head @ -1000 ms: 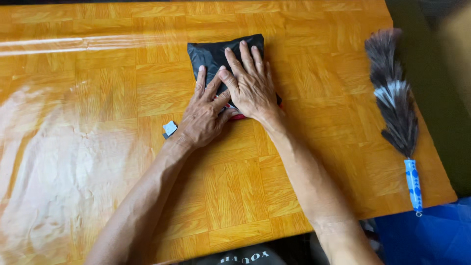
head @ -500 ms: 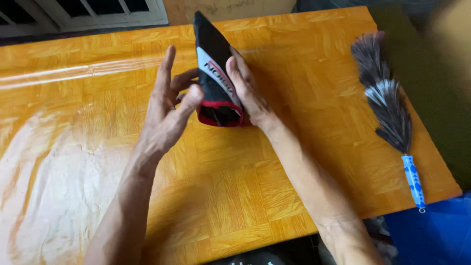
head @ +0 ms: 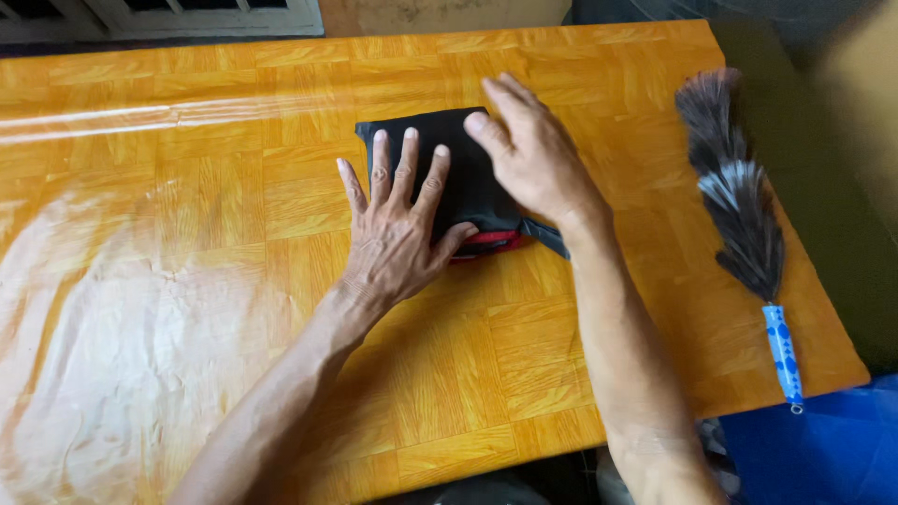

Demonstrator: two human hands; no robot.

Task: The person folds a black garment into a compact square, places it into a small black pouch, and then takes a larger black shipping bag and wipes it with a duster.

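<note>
A folded black cloth item with a red edge (head: 468, 182) lies flat near the middle of the orange wood-pattern table (head: 234, 309). My left hand (head: 398, 229) presses flat on its left part, fingers spread, thumb by the red edge. My right hand (head: 528, 154) rests on its right part, fingers pointing up and left over the cloth. Much of the cloth is hidden under both hands.
A feather duster (head: 734, 201) with a blue and white handle lies along the table's right side. A clear plastic sheet covers the tabletop and glares at the left. A blue object (head: 823, 458) sits below the table's right corner.
Half a second ago both hands held the cloth upright off the table. Now it lies flat again, turned over, with both palms on top.
</note>
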